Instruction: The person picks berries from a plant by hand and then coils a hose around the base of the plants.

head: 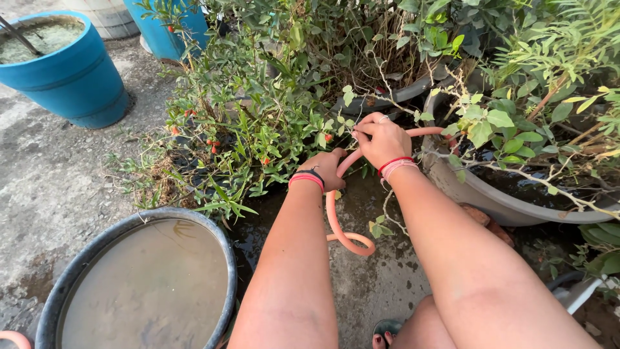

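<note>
Both hands are on a salmon-pink hose (332, 216) down among the potted plants. The right hand (382, 139) has its fingers (368, 124) curled tight around the hose near the top, knuckles up, with a ring on one finger and red thread bands at the wrist. From that fist the hose runs off to the right over the rim of a grey pot (481, 194) and disappears into the leaves.

The left hand (325, 169) sits just below and to the left, touching the hose where it bends downward. Its fingers are folded under, away from the camera, so it looks like a grip, but I can't tell how tightly it's closed. That wrist has a black and red band too.

Below the hands the hose drops and makes a small loop on the wet concrete floor (381, 284). Just left of the hands is a bushy plant with little red berries (226, 129). Nearer the camera on the left there's a round dark tub (64, 284) full of murky water, and a blue pot (71, 77) stands well apart at the top left.
</note>
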